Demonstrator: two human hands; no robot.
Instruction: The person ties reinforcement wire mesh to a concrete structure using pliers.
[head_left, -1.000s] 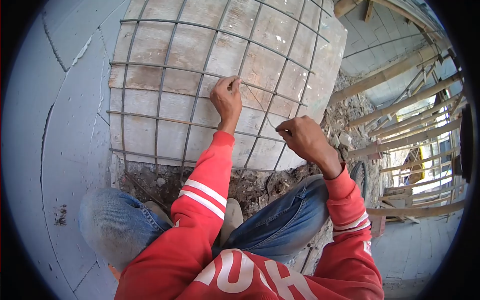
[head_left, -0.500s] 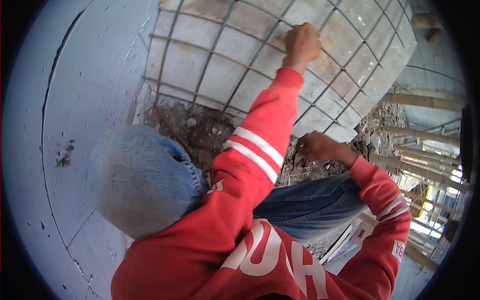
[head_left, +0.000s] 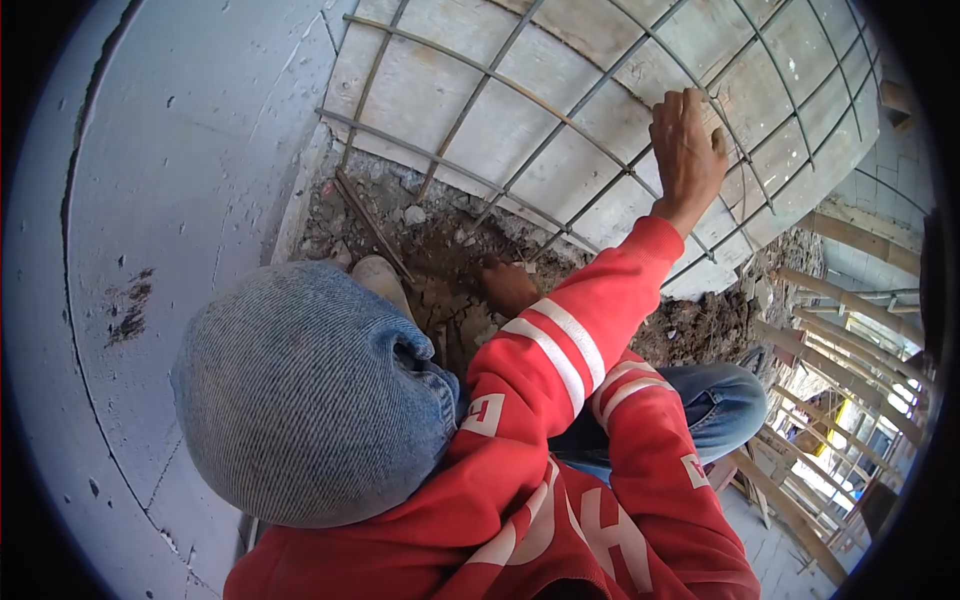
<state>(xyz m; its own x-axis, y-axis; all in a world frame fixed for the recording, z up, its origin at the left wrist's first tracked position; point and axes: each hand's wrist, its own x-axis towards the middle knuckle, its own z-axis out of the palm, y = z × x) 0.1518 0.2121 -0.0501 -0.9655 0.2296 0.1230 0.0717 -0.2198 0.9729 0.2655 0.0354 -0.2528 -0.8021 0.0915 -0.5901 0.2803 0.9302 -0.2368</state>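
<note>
My left hand [head_left: 690, 155] is raised over the steel rebar mesh [head_left: 568, 122], back of the hand facing me. Its fingers are bent near a bar, with the thumb spread apart from them; no held object shows. Crossing beneath that sleeve, my right hand [head_left: 508, 287] reaches low to the broken soil [head_left: 450, 310]. Its fingers are mostly hidden, so I cannot see whether anything is in them. Behind the mesh leans a pale, stained panel [head_left: 410, 90].
A cracked grey wall [head_left: 180, 180] rises close on my left. A thin rod [head_left: 372, 225] lies on the rubble near my shoe [head_left: 380, 280]. My jeans-covered knee [head_left: 310, 390] is at the left. Bamboo or timber poles [head_left: 850, 290] stand at the right.
My left hand has loosened from a fist at the mesh, its thumb now apart. My right hand has moved left and down to the soil, under the left arm. The view has shifted.
</note>
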